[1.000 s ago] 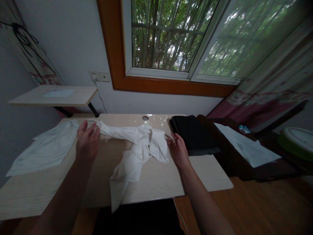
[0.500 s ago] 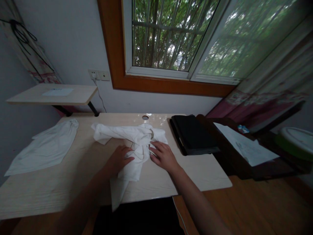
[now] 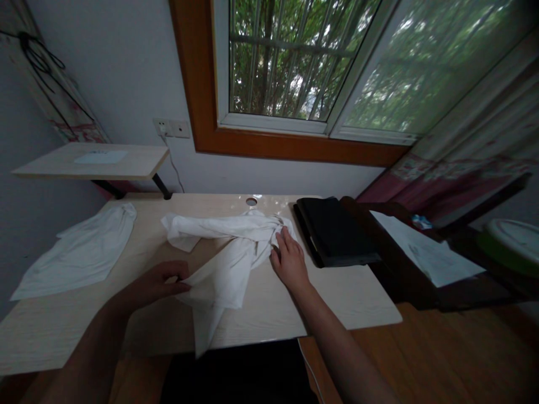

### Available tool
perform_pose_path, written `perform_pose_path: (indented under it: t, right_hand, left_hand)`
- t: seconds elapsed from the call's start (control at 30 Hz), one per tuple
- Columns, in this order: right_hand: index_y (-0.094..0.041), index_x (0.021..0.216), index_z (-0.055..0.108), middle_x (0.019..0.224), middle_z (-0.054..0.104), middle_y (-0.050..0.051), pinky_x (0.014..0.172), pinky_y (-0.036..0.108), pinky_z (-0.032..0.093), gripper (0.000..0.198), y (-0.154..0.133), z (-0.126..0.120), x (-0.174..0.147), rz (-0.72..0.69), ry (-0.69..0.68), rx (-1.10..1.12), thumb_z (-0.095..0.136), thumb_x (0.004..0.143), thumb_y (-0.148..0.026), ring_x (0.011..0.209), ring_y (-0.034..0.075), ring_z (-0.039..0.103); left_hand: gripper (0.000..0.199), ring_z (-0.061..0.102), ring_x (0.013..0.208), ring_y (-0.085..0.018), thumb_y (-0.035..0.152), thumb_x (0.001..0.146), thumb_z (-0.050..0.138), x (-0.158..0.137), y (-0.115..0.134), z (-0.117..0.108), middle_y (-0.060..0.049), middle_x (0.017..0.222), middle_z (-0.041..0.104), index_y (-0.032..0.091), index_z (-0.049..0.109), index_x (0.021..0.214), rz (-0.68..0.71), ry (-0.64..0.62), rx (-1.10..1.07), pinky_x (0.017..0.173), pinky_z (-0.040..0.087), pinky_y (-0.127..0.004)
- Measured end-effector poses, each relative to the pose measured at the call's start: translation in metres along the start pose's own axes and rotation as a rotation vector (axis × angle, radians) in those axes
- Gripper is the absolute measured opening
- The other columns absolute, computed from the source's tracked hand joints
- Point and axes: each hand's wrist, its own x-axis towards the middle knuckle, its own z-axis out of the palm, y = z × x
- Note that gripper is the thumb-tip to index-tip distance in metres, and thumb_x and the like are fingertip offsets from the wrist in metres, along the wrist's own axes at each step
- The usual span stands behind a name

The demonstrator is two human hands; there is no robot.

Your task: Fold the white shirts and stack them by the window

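Observation:
A crumpled white cloth (image 3: 229, 258), perhaps a garment, lies twisted on the desk, with one corner hanging over the front edge. My left hand (image 3: 168, 279) pinches its left edge between thumb and fingers, drawing a flap out toward the left. At the cloth's bunched right end, my right hand (image 3: 291, 261) has its fingers curled over the folds, the thumb a little apart; the fingertips are partly lost in the fabric. A second white cloth (image 3: 80, 252) lies spread at the desk's left side, touched by neither hand.
A black folder-like case (image 3: 337, 233) lies on the pale desk (image 3: 337, 297), right of the cloth. A small raised shelf (image 3: 138, 160) with a paper stands back left. Beyond the desk's right edge, a dark surface holds a white sheet (image 3: 425, 249). A window (image 3: 295, 62) is behind.
My left hand has moved left and pulled a flap of the cloth open. My right hand has shifted right and slightly away from me, with the bunched folds under it.

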Motion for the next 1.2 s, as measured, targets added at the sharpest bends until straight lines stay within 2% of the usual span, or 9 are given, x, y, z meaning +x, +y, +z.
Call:
perform_pose_path:
  t: [0.27,0.37,0.43,0.53,0.67,0.73,0.83,1.03,1.2]
  right_hand:
    - [-0.028,0.138,0.059,0.143,0.058,0.011,0.111,0.050,0.044,0.045,-0.009,-0.015,-0.002,-0.246,-0.046,0.174,0.057,0.095,-0.018,0.131,0.029,0.052]
    - [-0.027,0.138,0.059,0.145,0.055,0.011,0.111,0.052,0.043,0.047,-0.011,-0.014,-0.001,-0.169,-0.043,0.137,0.058,0.093,-0.016,0.131,0.030,0.050]
    - [-0.025,0.139,0.058,0.148,0.052,0.013,0.112,0.055,0.041,0.050,-0.009,-0.014,0.001,-0.052,-0.003,0.089,0.059,0.090,-0.015,0.133,0.033,0.047]
    - [-0.022,0.142,0.054,0.150,0.048,0.016,0.112,0.056,0.040,0.057,-0.004,-0.012,0.004,0.099,0.046,0.051,0.059,0.087,-0.012,0.134,0.034,0.045]
    - [-0.019,0.137,0.058,0.142,0.055,0.016,0.107,0.052,0.045,0.052,0.005,-0.010,0.005,0.234,0.085,0.092,0.055,0.085,-0.011,0.124,0.033,0.051]
    - [-0.018,0.128,0.063,0.136,0.059,0.015,0.106,0.050,0.045,0.043,0.010,-0.009,0.004,0.273,0.110,0.136,0.050,0.087,-0.012,0.120,0.032,0.054]
    - [-0.016,0.124,0.064,0.127,0.065,0.016,0.106,0.049,0.045,0.039,0.016,-0.007,0.004,0.323,0.152,0.243,0.043,0.091,-0.014,0.117,0.030,0.057]
    - [-0.016,0.126,0.060,0.117,0.070,0.015,0.098,0.043,0.050,0.038,0.024,-0.003,0.000,0.473,0.207,0.540,0.040,0.100,-0.033,0.111,0.027,0.064]
    - [-0.022,0.120,0.059,0.089,0.072,0.003,0.072,0.029,0.051,0.031,0.016,-0.008,-0.005,0.352,-0.049,0.623,0.043,0.101,-0.040,0.078,0.020,0.068]
  left_hand:
    - [0.029,0.063,0.088,-0.017,0.045,0.094,0.066,0.035,0.032,0.043,-0.004,0.093,0.068,0.019,0.072,0.082,0.196,-0.289,-0.207,0.084,0.050,-0.029]
    - [0.031,0.067,0.097,-0.019,0.042,0.100,0.057,0.052,0.045,0.049,-0.008,0.103,0.073,0.019,0.076,0.091,0.281,-0.331,-0.247,0.093,0.052,-0.033]
    - [0.034,0.069,0.097,-0.018,0.040,0.103,0.051,0.065,0.046,0.052,-0.008,0.101,0.074,0.020,0.077,0.094,0.313,-0.248,-0.207,0.094,0.052,-0.033]
    - [0.026,0.068,0.098,-0.018,0.036,0.100,0.054,0.087,0.033,0.058,-0.007,0.105,0.073,0.021,0.075,0.099,0.315,0.061,-0.047,0.090,0.055,-0.033]
    - [0.032,0.068,0.094,-0.015,0.024,0.093,0.058,0.117,0.007,0.067,-0.008,0.140,0.058,0.026,0.067,0.124,0.247,0.348,0.193,0.085,0.060,-0.032]
    - [0.046,0.068,0.096,-0.015,0.018,0.091,0.056,0.129,-0.003,0.072,-0.009,0.147,0.052,0.027,0.060,0.136,0.204,0.380,0.301,0.091,0.059,-0.035]
    - [0.059,0.063,0.117,-0.022,0.011,0.087,0.056,0.144,-0.014,0.079,-0.010,0.146,0.052,0.026,0.052,0.144,0.191,0.389,0.408,0.106,0.053,-0.041]
    - [0.049,0.059,0.122,-0.025,0.012,0.088,0.057,0.163,-0.027,0.085,-0.012,0.128,0.058,0.019,0.058,0.136,0.179,0.456,0.460,0.111,0.049,-0.045]
    - [0.044,0.056,0.130,-0.029,0.013,0.083,0.060,0.173,-0.034,0.079,-0.014,0.133,0.060,0.018,0.065,0.127,0.159,0.498,0.392,0.116,0.044,-0.051]
